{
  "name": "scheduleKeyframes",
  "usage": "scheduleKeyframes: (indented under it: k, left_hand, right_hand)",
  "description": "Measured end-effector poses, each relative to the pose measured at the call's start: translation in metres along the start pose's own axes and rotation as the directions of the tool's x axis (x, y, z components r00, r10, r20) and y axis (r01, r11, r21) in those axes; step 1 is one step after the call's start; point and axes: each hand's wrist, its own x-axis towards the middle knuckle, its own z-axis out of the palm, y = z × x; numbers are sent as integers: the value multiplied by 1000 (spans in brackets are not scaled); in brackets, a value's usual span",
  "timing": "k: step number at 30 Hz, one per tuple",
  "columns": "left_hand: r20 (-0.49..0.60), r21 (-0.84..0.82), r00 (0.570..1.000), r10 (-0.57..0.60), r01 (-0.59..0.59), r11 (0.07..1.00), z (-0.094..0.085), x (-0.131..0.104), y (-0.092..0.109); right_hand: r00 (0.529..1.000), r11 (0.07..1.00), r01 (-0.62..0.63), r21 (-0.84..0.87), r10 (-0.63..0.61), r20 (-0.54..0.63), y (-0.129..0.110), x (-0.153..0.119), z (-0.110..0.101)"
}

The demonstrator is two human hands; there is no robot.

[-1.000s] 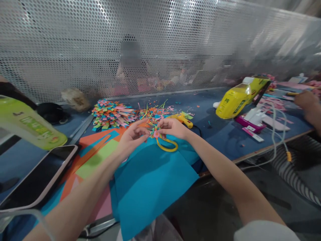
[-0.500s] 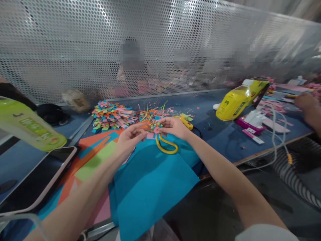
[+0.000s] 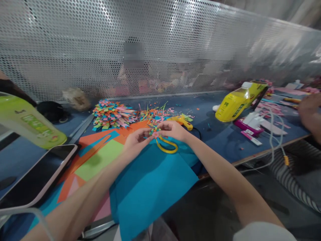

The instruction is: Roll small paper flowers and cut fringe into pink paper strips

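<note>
Both hands meet over a large blue sheet [image 3: 152, 177]. Between their fingertips is a small cluster of coloured pieces [image 3: 155, 133], pink, green and orange, with a flower-like pink piece at the front. My left hand [image 3: 137, 139] pinches its left side, thumb toward the middle. My right hand [image 3: 173, 130] grips it from the right and above, fingers bent. A yellow loop [image 3: 168, 147] hangs just below the cluster; whether it is joined to it I cannot make out. Fingers hide much of the cluster.
Behind my hands lie a pile of fringed coloured strips [image 3: 112, 113], loose scraps [image 3: 152, 113] and a yellow corded tool [image 3: 184, 121]. A phone [image 3: 37, 177] and green bottle [image 3: 32, 124] are left, a yellow bottle [image 3: 233, 103] right. Another person's hand [image 3: 311, 108] is far right.
My left hand has moved right and closed in on the cluster beside my right hand. The pink piece near its fingertips no longer shows apart. The right hand has barely shifted.
</note>
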Motion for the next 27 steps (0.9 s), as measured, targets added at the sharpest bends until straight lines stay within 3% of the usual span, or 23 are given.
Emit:
scheduleKeyframes:
  k: [8, 17, 21, 27]
  left_hand:
    - [24, -22, 1000, -4, 4, 1000, -5, 3, 0]
    - [7, -49, 1000, -28, 29, 998, -5, 1, 6]
    - [24, -99, 996, -89, 91, 991, -5, 2, 7]
    - [-40, -141, 985, -170, 163, 977, -7, 1, 17]
  right_hand:
    - [998, 995, -62, -81, 63, 19, -3, -3, 1]
    - [999, 988, -14, -152, 20, 41, -6, -3, -1]
    - [999, 990, -13, -137, 19, 43, -4, -3, -1]
    - [998, 998, -53, -44, 54, 14, 0, -3, -1]
